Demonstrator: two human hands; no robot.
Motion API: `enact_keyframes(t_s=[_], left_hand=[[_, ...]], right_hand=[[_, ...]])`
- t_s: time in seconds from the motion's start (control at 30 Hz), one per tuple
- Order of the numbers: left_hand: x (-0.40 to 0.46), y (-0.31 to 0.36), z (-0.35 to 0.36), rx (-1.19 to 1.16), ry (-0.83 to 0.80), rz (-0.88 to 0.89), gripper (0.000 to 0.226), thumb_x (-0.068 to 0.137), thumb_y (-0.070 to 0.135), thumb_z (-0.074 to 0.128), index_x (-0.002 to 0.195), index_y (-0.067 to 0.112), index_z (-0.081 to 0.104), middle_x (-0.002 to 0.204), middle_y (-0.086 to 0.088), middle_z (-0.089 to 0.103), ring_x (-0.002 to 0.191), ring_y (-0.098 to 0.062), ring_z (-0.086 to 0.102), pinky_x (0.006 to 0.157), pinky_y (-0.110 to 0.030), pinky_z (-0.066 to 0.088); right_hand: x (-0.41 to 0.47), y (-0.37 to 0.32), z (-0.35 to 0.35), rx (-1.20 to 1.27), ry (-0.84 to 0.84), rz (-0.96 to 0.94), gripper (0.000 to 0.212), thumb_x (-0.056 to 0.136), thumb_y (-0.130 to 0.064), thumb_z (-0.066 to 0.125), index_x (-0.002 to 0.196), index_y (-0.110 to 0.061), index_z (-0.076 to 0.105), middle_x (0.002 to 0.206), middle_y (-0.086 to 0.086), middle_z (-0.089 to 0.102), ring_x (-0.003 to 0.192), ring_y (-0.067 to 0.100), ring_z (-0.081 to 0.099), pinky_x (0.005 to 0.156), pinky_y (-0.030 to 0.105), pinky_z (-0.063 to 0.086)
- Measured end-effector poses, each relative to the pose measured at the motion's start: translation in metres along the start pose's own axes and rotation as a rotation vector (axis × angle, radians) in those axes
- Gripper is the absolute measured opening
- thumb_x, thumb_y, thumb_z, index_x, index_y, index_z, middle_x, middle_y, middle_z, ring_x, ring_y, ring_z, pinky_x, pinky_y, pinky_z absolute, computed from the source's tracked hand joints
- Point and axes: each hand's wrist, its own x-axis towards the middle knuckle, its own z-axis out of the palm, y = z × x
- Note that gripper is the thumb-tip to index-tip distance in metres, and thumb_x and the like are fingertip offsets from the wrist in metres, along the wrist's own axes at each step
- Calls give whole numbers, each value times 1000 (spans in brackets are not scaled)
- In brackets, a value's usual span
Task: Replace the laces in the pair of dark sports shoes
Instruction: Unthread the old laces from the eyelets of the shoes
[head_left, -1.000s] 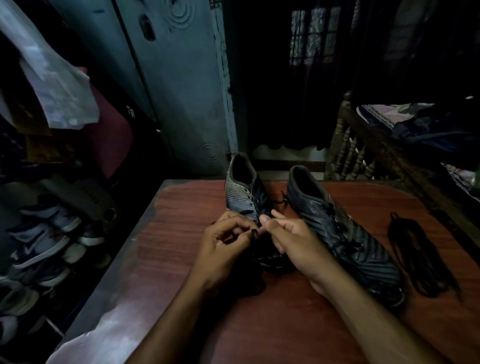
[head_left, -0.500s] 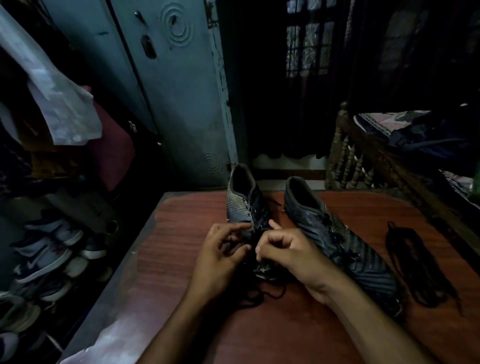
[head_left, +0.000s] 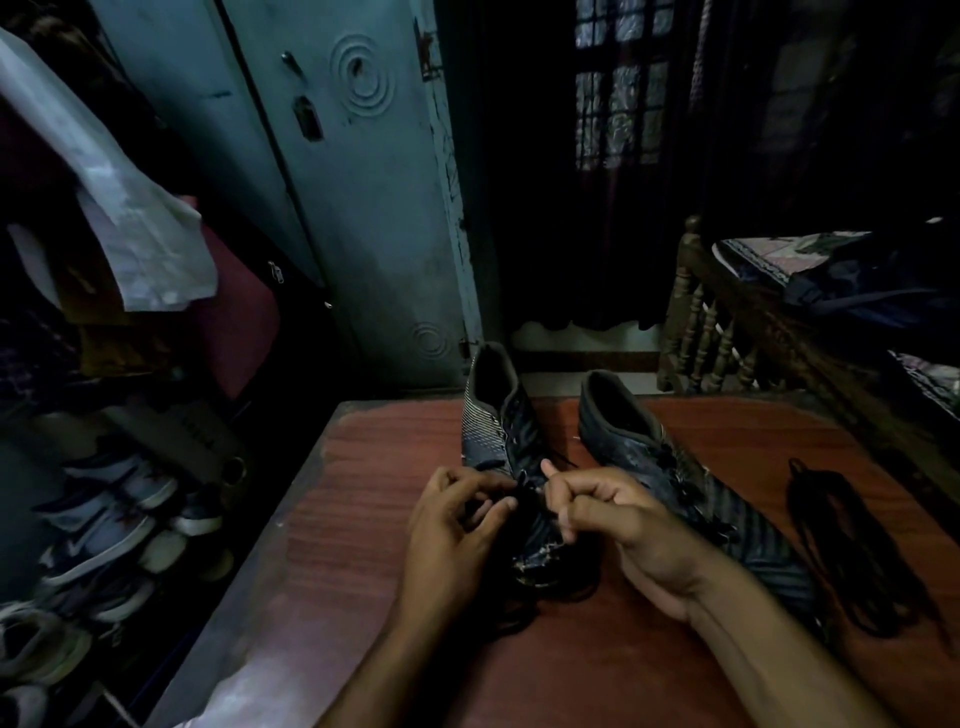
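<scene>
While both our hands work at its lacing, the left shoe (head_left: 501, 441) shows as a dark, low sports shoe with pale striping along its outer side and a scuffed, whitish toe. Our left hand (head_left: 447, 535) has its fingers curled, pinching the black lace (head_left: 522, 491) over the tongue; our right hand (head_left: 618, 525) is closed on the same lace, thumb raised. More of that lace trails in loose loops on the bench (head_left: 363, 545) below the toe.

Just beside it to the right, apart by a narrow gap, stands the right shoe (head_left: 675, 467), dark and faintly striped, still laced. A bundle of spare black laces (head_left: 852, 551) lies further right, well apart from both shoes.

We see the bench's left edge running close to the left hand, with a rack of shoes (head_left: 98, 519) below it; bare reddish wood lies open in front of the toes and between our forearms. A wooden bed rail (head_left: 727, 332) borders the far right.

Both shoes lie lengthwise away from us, heels at the far edge, toes toward us; the right shoe angles its toe outward to the right.
</scene>
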Motion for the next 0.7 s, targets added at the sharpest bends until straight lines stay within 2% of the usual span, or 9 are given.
enact_keyframes(t_s=[0.13, 0.2, 0.27, 0.3, 0.4, 0.47, 0.53, 0.6, 0.7], left_hand=[[2, -6, 0, 13, 22, 12, 9, 92, 18, 72, 88, 26, 71, 91, 12, 57, 89, -5, 61, 76, -14, 46], [2, -6, 0, -141, -19, -41, 4, 91, 26, 65, 91, 21, 66, 96, 3, 58, 91, -9, 60, 84, -30, 50], [1, -7, -2, -455, -43, -129, 10, 90, 28, 65, 93, 19, 61, 104, -20, 55, 97, -26, 58, 89, -53, 49], [2, -7, -3, -592, -50, -159, 10, 88, 26, 66, 91, 19, 60, 103, -25, 53, 97, -28, 58, 89, -52, 50], [1, -2, -9, -748, -92, -191, 7, 88, 14, 59, 82, 18, 59, 83, -12, 56, 78, -18, 57, 73, -30, 51], [0, -1, -10, -785, -120, -189, 10, 86, 12, 58, 79, 18, 60, 74, -6, 54, 69, -15, 51, 63, -26, 45], [1, -3, -10, -808, -123, -202, 5, 85, 14, 63, 81, 17, 61, 75, -9, 54, 69, -18, 50, 61, -30, 44], [1, -4, -9, -796, -134, -207, 11, 82, 22, 68, 85, 14, 62, 83, -17, 54, 76, -25, 51, 66, -35, 43], [3, -4, -9, -755, -96, -232, 12, 81, 24, 68, 85, 16, 61, 83, -16, 52, 75, -25, 49, 65, -35, 43]], right_hand=[[4, 4, 6, -58, -6, 8, 26, 85, -20, 57, 59, -19, 56, 66, -1, 60, 119, 50, 51, 124, 21, 11], [5, 8, 10, -108, -3, 36, 26, 86, -29, 61, 60, -22, 59, 70, -7, 67, 137, 22, 48, 124, 27, 12], [5, 12, 12, -149, 28, 76, 30, 89, -36, 67, 65, -18, 62, 74, -7, 72, 146, -1, 28, 119, 24, 18], [5, 15, 13, -178, 50, 88, 33, 91, -36, 69, 68, -14, 62, 76, -6, 73, 146, -5, 24, 114, 18, 21], [6, 19, 19, -269, 150, 103, 31, 89, -34, 74, 75, -9, 62, 94, -4, 76, 142, -11, 23, 98, 6, 27], [6, 20, 24, -329, 205, 88, 26, 85, -35, 77, 76, -14, 64, 92, -1, 75, 135, -13, 37, 97, 3, 29], [6, 19, 27, -367, 219, 61, 24, 83, -33, 79, 78, -16, 63, 74, 4, 68, 102, -4, 64, 107, 7, 28], [4, 16, 28, -379, 210, 49, 22, 83, -33, 80, 82, -20, 63, 65, 4, 59, 67, 1, 59, 108, 17, 33], [4, 17, 28, -384, 206, 43, 18, 87, -37, 75, 83, -23, 64, 78, 10, 68, 83, -14, 58, 105, 14, 33]])
